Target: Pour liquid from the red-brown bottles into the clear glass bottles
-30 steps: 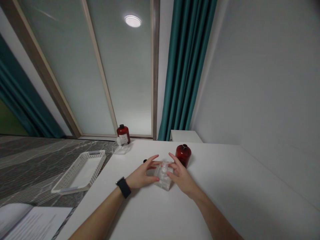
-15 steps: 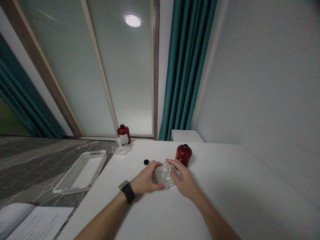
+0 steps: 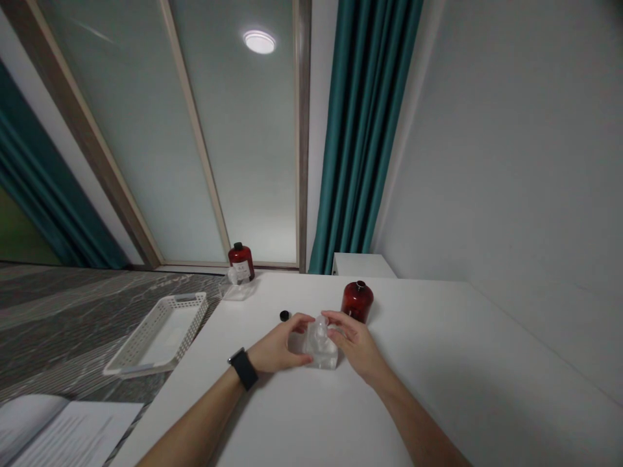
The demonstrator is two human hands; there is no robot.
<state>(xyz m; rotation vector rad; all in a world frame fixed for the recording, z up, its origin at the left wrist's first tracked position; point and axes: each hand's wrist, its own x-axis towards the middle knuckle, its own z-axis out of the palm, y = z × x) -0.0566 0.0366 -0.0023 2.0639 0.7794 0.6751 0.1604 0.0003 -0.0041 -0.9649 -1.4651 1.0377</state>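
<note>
A clear, square-sided bottle (image 3: 324, 356) with a clear rounded stopper (image 3: 320, 326) stands on the white table between my hands. My left hand (image 3: 280, 344), with a black-strapped watch on the wrist, curves its thumb and fingers around the bottle's left side. From the right, my right hand (image 3: 357, 344) closes its thumb and fingertips on the stopper. Whether the stopper is seated or loose cannot be made out. Just behind my right hand is a dark red bottle (image 3: 357, 301) with its neck uncapped. A small black cap (image 3: 285, 316) lies beyond my left hand.
At the table's far left edge stand a capped red bottle (image 3: 242, 261) with a white label and another clear square container (image 3: 236, 290). Lower left are a white plastic basket (image 3: 117, 360) and an open book (image 3: 82, 431). A grey wall (image 3: 525, 168) borders the right side.
The clear bottle has turned slightly, showing a flat face toward me. My left hand has shifted a little left, and my right fingers have moved slightly left with the stopper.
</note>
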